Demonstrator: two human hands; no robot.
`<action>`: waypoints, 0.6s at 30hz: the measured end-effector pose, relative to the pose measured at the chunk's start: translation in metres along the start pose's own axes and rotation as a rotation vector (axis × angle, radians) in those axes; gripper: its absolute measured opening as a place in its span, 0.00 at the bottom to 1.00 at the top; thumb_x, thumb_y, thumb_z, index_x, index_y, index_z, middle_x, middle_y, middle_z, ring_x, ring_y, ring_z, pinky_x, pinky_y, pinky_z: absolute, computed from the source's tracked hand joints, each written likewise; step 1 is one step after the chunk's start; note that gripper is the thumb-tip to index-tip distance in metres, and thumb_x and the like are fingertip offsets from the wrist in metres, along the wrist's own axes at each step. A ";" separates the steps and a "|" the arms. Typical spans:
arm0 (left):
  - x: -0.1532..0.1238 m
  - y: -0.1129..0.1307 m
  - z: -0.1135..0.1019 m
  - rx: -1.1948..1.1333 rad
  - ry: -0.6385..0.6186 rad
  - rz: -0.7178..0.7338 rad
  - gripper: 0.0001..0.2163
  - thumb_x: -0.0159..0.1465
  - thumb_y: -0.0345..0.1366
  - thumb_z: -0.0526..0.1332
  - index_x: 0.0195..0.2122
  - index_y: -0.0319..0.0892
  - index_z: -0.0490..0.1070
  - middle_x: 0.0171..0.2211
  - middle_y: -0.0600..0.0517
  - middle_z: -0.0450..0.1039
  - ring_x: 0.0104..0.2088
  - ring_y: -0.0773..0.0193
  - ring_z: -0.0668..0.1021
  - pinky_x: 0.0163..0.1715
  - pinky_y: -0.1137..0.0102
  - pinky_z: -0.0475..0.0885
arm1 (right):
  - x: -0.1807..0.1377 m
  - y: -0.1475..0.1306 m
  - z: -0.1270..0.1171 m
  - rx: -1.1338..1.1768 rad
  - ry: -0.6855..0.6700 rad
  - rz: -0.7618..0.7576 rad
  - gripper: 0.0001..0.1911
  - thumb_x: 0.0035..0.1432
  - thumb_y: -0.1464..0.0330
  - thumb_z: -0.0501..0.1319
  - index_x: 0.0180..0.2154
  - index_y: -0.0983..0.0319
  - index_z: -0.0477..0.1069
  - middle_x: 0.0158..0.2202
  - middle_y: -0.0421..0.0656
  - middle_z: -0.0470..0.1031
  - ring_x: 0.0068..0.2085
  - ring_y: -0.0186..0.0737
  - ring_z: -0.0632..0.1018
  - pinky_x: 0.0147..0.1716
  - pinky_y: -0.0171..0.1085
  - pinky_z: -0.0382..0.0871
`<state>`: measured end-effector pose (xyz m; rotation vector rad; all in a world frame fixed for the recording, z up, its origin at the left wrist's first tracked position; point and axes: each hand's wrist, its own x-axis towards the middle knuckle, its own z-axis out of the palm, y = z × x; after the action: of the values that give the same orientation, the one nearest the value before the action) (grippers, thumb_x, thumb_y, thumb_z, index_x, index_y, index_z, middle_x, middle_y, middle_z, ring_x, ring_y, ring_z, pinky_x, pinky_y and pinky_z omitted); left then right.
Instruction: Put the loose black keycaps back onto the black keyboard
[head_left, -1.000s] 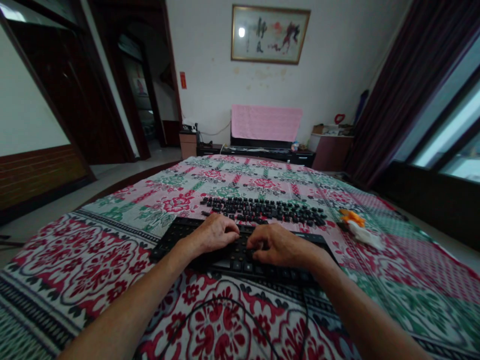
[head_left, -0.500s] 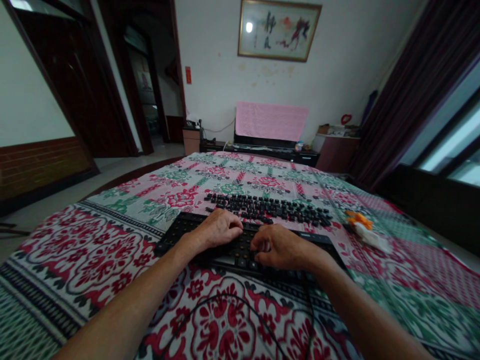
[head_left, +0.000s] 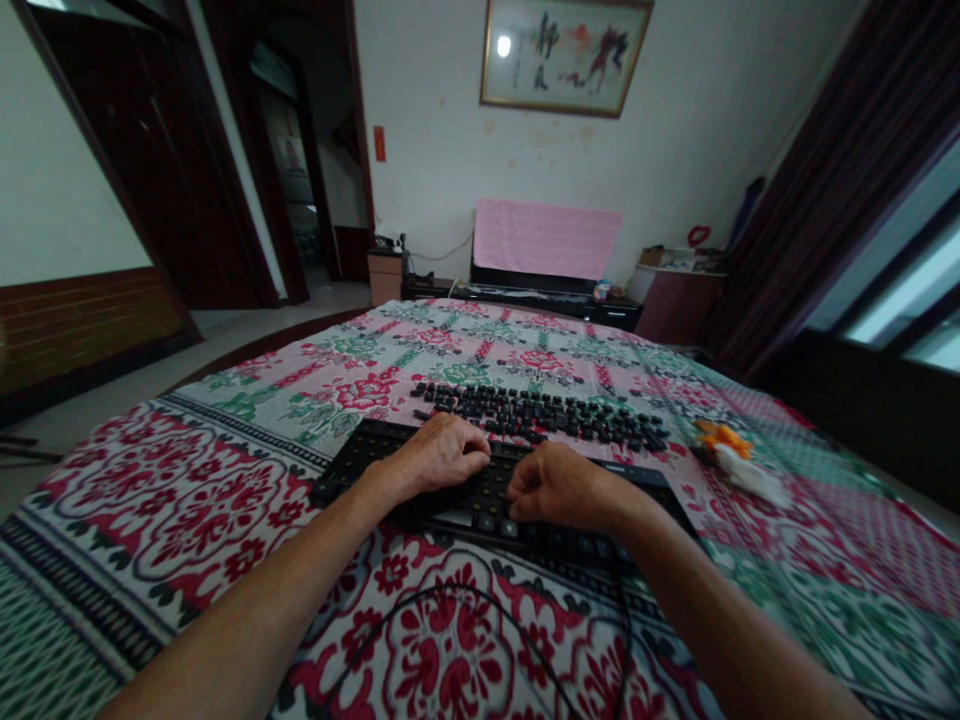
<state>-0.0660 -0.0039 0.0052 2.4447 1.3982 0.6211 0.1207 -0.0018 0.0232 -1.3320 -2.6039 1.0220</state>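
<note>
Black keyboard (head_left: 486, 497), red-and-green floral cloth (head_left: 232, 505)

Mid-frame, I read keyboard (head_left: 486, 495) as plastic, low sheen; keycaps (head_left: 555, 412) above it in frame, plastic, mostly matt. Cloth cover (head_left: 450, 650) beneath, matt, woven-looking. Top centre, framed picture (head_left: 566, 60), glossy front catching glare. Upper right, curtain (head_left: 799, 170), dull fabric.

keyboard (head_left: 484, 497) is lying on cloth (head_left: 225, 500) | left hand (head_left: 442, 450) and right hand (head_left: 559, 485) are resting over keyboard's middle | loose keycaps (head_left: 551, 413) are lying beyond keyboard
</note>
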 end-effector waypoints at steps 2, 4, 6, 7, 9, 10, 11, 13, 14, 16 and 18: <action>0.000 0.001 0.000 -0.010 -0.006 0.000 0.10 0.53 0.36 0.52 0.28 0.41 0.73 0.23 0.54 0.71 0.23 0.71 0.70 0.24 0.77 0.58 | 0.002 0.003 -0.001 0.064 -0.014 0.012 0.09 0.37 0.68 0.59 0.24 0.65 0.72 0.19 0.36 0.66 0.20 0.27 0.61 0.17 0.27 0.53; 0.000 0.002 0.000 -0.017 -0.009 0.002 0.10 0.53 0.36 0.52 0.28 0.41 0.73 0.23 0.54 0.71 0.23 0.71 0.70 0.24 0.77 0.58 | 0.003 0.005 -0.002 0.102 -0.031 0.015 0.09 0.36 0.67 0.60 0.24 0.65 0.72 0.18 0.36 0.66 0.20 0.27 0.61 0.17 0.27 0.53; 0.000 0.003 0.000 -0.022 -0.015 0.005 0.10 0.53 0.35 0.52 0.28 0.40 0.73 0.22 0.54 0.71 0.23 0.72 0.69 0.23 0.78 0.58 | 0.004 0.006 -0.003 0.123 -0.036 0.011 0.09 0.36 0.67 0.60 0.24 0.65 0.72 0.18 0.36 0.66 0.20 0.27 0.61 0.17 0.27 0.53; 0.000 0.003 0.001 -0.023 -0.021 0.009 0.10 0.53 0.35 0.52 0.28 0.40 0.73 0.22 0.55 0.71 0.22 0.72 0.69 0.23 0.78 0.58 | 0.004 0.006 -0.003 0.132 -0.033 0.009 0.08 0.37 0.67 0.60 0.23 0.65 0.72 0.18 0.36 0.66 0.20 0.27 0.62 0.18 0.27 0.54; 0.000 0.004 0.001 -0.026 -0.036 0.020 0.10 0.53 0.35 0.52 0.28 0.40 0.73 0.21 0.55 0.70 0.21 0.73 0.68 0.22 0.78 0.58 | 0.004 0.006 -0.003 0.148 -0.029 0.007 0.08 0.37 0.67 0.60 0.22 0.65 0.72 0.18 0.36 0.67 0.20 0.27 0.62 0.18 0.27 0.54; -0.001 0.004 0.001 -0.027 -0.042 0.025 0.10 0.53 0.35 0.52 0.28 0.40 0.73 0.20 0.55 0.70 0.21 0.73 0.68 0.22 0.78 0.57 | 0.004 0.006 -0.003 0.153 -0.028 0.010 0.07 0.37 0.67 0.60 0.22 0.65 0.72 0.18 0.36 0.67 0.20 0.27 0.62 0.18 0.27 0.55; -0.001 0.004 0.001 -0.028 -0.045 0.028 0.10 0.53 0.35 0.52 0.27 0.40 0.73 0.20 0.56 0.70 0.20 0.73 0.68 0.21 0.79 0.57 | 0.004 0.005 -0.003 0.153 -0.028 0.014 0.07 0.37 0.68 0.60 0.22 0.65 0.71 0.18 0.36 0.67 0.20 0.27 0.62 0.18 0.27 0.55; -0.001 0.004 0.001 -0.028 -0.045 0.028 0.10 0.53 0.35 0.52 0.28 0.40 0.73 0.20 0.56 0.70 0.21 0.73 0.68 0.22 0.79 0.58 | 0.006 0.006 -0.002 0.148 -0.026 0.029 0.06 0.37 0.68 0.60 0.21 0.64 0.71 0.18 0.36 0.67 0.20 0.27 0.63 0.18 0.27 0.55; -0.001 0.004 0.001 -0.029 -0.046 0.025 0.10 0.53 0.35 0.52 0.28 0.40 0.73 0.21 0.55 0.70 0.21 0.73 0.69 0.22 0.79 0.58 | 0.007 0.006 -0.001 0.140 -0.022 0.040 0.06 0.36 0.68 0.59 0.21 0.64 0.71 0.18 0.36 0.67 0.20 0.27 0.63 0.18 0.27 0.55; -0.001 0.005 0.001 -0.030 -0.050 0.015 0.10 0.53 0.35 0.52 0.28 0.40 0.73 0.22 0.55 0.71 0.22 0.73 0.69 0.22 0.79 0.58 | 0.009 0.007 0.001 0.117 -0.012 0.062 0.06 0.36 0.69 0.59 0.21 0.64 0.71 0.18 0.36 0.67 0.20 0.28 0.63 0.18 0.27 0.55; -0.001 0.005 0.001 -0.032 -0.057 0.008 0.10 0.53 0.35 0.52 0.29 0.40 0.73 0.22 0.55 0.72 0.22 0.73 0.70 0.23 0.78 0.58 | 0.010 0.007 0.002 0.087 -0.007 0.066 0.05 0.36 0.69 0.59 0.20 0.64 0.71 0.17 0.36 0.66 0.20 0.27 0.62 0.17 0.27 0.54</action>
<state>-0.0623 -0.0073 0.0064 2.4246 1.3474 0.5658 0.1185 0.0073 0.0148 -1.4049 -2.5040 1.1374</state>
